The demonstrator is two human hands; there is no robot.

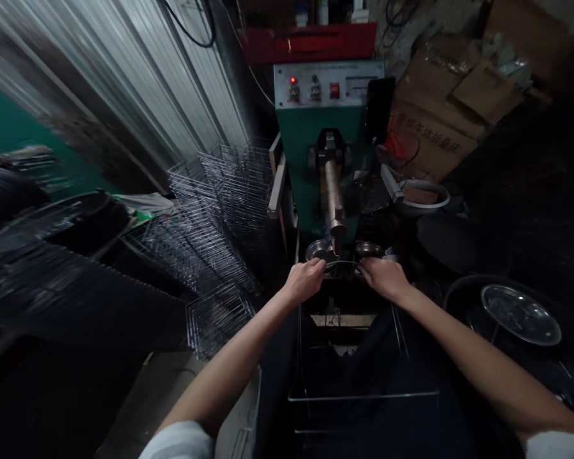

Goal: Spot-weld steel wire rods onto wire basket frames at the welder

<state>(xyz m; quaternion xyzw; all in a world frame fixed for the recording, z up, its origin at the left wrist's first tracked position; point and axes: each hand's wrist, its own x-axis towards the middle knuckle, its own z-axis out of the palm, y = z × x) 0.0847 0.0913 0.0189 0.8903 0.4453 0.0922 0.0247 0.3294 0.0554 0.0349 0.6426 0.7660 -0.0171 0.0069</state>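
A thin wire frame [363, 396] hangs over my lap, its long sides running up towards both hands. My left hand [306, 280] is closed on its far end at the left. On the right, my right hand [385, 277] pinches the same end, and a short curved wire [342, 262] spans the gap between the fingers. Just beyond that wire is the tip of a copper-coloured electrode arm [335, 197] on a green welding machine [296, 172]. Whether wire and tip touch, I cannot tell. Small metal dishes [369, 249] sit behind my hands.
Stacked wire racks [215, 210] crowd the left side. To the right are a shiny round dish [521, 313], a white-rimmed basin [425, 194] and cardboard boxes [435, 108]. A phone [379, 109] is at the machine's upper right, near a lit red lamp [293, 80] on its panel.
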